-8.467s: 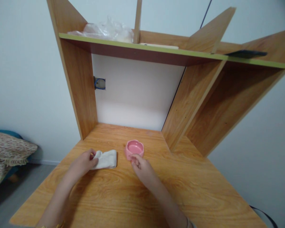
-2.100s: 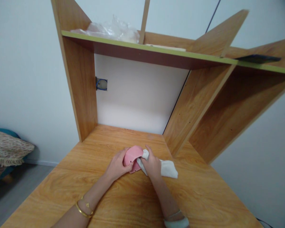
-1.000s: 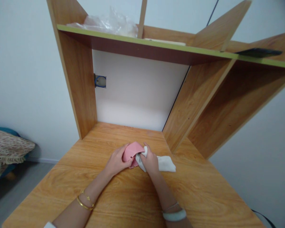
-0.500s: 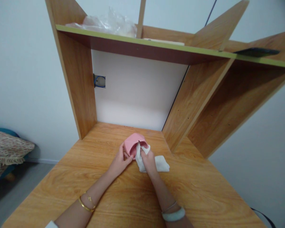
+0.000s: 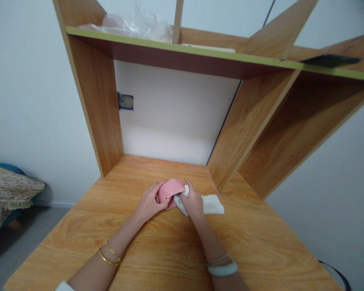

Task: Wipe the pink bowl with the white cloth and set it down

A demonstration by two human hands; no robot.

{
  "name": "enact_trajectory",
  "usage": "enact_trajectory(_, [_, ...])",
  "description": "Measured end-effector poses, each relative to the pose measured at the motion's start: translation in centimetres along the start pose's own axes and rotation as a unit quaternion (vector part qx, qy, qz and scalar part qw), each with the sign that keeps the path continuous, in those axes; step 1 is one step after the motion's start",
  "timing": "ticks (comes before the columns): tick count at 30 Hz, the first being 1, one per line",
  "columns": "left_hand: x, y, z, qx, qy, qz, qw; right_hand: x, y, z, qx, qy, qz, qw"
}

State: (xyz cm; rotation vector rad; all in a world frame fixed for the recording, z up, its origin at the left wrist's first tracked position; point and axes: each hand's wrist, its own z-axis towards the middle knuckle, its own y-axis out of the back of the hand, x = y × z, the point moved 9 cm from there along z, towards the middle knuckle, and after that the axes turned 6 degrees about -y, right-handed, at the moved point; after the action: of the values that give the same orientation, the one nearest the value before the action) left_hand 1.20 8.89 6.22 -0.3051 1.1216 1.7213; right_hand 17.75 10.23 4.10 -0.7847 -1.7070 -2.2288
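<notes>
Held a pink bowl (image 5: 172, 186) tilted, with white cloth (image 5: 212, 204) at its opening; clamped left hand (image 5: 149, 203) round the bowl, right hand (image 5: 194, 203) on the bunched cloth.

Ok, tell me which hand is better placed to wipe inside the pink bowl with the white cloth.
Right hand, most likely: it holds the white cloth at the opening of the pink bowl, while the left hand holds the bowl tilted.
</notes>
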Motion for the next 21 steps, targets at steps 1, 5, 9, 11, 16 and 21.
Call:
enact_trajectory(1, [0.0, -0.1, 0.0, 0.001, -0.002, -0.005, 1.000, 0.0, -0.2, 0.0, 0.001, 0.010, 0.022, 1.000])
enact_trajectory(5, [1.0, -0.1, 0.1, -0.023, 0.010, -0.038, 0.999, -0.4, -0.8, 0.1, -0.016, 0.021, 0.136, 0.990])
enact_trajectory(9, [1.6, -0.9, -0.2, -0.037, 0.025, -0.112, 0.993, -0.8, -1.2, 0.4, -0.021, 0.010, 0.282, 0.959])
enact_trajectory(11, [1.5, -1.5, -0.3, -0.031, 0.029, -0.159, 0.986, -0.5, -1.5, 0.4, -0.003, 0.011, 0.334, 0.943])
enact_trajectory(16, [1.6, -1.4, -0.5, -0.041, 0.063, -0.198, 0.977, 0.7, -1.5, 0.3, 0.029, 0.021, 0.352, 0.935])
enact_trajectory(21, [1.3, 0.8, -0.4, -0.073, 0.052, -0.057, 0.994, 0.3, 0.4, -0.1, -0.018, -0.017, 0.101, 0.995])
